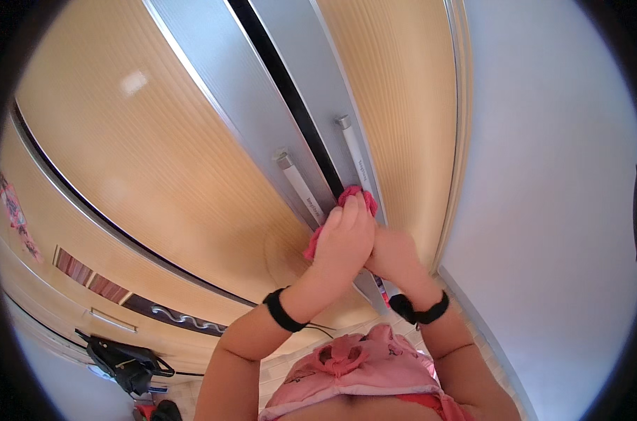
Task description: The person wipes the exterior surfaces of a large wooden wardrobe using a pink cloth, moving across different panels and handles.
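A crumpled pink cloth (360,196) is bunched at the lower end of the right-hand white door handle (355,151). My left hand (346,228) closes over it, fingers bent against the cloth, and more pink shows along the other side of that hand. Tucked close against the left hand is my right hand (394,254); its fingers are hidden, so I cannot tell what they grip. To the left, a matching white handle (303,189) sits on the neighbouring silver door strip, its lower end close to the cloth.
The tall light-wood wardrobe doors (143,119) fill most of the view, with a dark gap (290,95) between the silver strips. A pale wall (550,175) stands on the right. At lower left are a black bag (125,361) and a drawer front with a metal handle (111,320).
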The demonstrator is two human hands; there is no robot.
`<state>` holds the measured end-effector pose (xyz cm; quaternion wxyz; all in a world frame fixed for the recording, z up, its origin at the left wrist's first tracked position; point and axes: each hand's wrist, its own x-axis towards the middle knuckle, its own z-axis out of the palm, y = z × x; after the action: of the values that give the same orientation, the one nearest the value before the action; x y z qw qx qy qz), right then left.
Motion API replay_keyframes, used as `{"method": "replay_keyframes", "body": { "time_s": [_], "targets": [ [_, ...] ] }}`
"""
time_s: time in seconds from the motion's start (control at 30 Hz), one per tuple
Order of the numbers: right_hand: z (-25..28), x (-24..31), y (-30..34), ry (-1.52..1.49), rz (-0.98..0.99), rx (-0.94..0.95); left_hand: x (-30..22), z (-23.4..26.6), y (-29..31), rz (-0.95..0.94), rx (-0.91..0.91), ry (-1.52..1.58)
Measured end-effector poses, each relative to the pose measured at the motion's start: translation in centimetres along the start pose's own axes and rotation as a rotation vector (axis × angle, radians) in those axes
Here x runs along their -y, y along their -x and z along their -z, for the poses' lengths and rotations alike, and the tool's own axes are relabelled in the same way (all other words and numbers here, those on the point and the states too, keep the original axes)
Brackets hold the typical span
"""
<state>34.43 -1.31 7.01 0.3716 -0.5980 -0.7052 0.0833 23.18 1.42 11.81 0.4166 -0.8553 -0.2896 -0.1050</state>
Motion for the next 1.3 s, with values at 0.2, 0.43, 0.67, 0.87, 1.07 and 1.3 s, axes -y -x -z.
{"method": "replay_keyframes", "body": {
  "time_s": [0.2, 0.43, 0.67, 0.87, 1.07, 1.3],
  "targets": [
    [7.1, -1.6, 0.3, -0.178, 0.245, -0.422, 5.1, 7.6, -0.1, -0.002, -0.223, 0.369],
    [13.1, 3.4, -8.7, -0.015, 0.773, -1.009, 10.1, 11.3, -1.9, 0.332, -0.699, -0.229],
    [5.7, 12.5, -11.1, 0.111, 0.637, -0.885, 15.5, 5.1, 3.7, 0.466, -0.524, -0.115],
    [-2.1, 12.6, -8.6, 0.004, 0.725, -0.577, 12.5, 0.4, 12.2, 0.604, -0.351, 0.016],
    [-7.4, 9.7, -3.8, 0.42, 0.878, -0.361, 9.0, -3.9, 19.9, 0.72, -0.272, 0.147],
    [-20.6, 0.8, 0.9, -0.082, 0.7, 0.113, 3.7, -8.1, 23.2, 0.588, -0.099, 0.284]
  ]
}}
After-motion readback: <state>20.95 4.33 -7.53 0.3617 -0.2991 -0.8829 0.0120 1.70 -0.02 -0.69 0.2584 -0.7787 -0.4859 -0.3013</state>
